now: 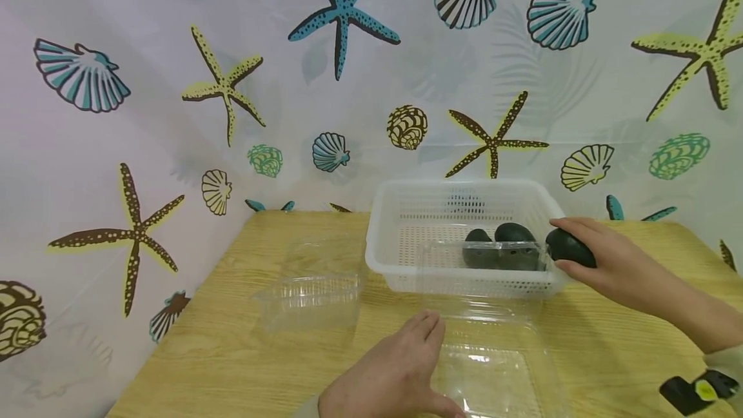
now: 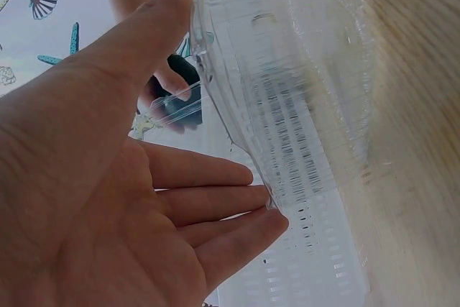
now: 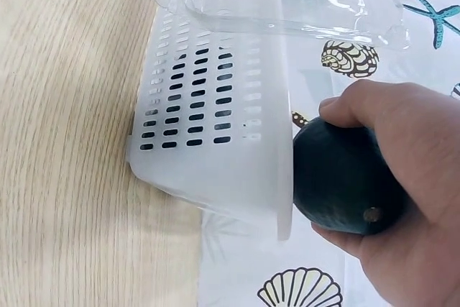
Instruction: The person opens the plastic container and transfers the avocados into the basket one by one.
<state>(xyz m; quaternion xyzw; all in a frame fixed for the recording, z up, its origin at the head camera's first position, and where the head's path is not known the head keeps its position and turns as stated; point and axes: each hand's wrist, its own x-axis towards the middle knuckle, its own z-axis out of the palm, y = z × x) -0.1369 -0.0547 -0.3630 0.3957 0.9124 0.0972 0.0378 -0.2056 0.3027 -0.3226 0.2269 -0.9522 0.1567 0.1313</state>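
My right hand (image 1: 609,266) grips a dark green avocado (image 3: 345,177) beside the right end of a white perforated basket (image 1: 383,237). Thumb and fingers curve round it, and its stem spot shows in the right wrist view. More dark avocados (image 1: 513,237) lie in the basket, partly seen through clear plastic. In front of the basket stands a clear plastic clamshell box (image 1: 493,376), its lid (image 1: 482,276) raised. At the box's left side is my left hand (image 1: 395,366); in the left wrist view its straight fingers (image 2: 223,203) touch the plastic edge.
Another clear plastic box (image 1: 313,302) stands to the left on the wooden table (image 1: 220,340). Behind the table hangs a pale cloth (image 1: 377,95) printed with starfish and shells.
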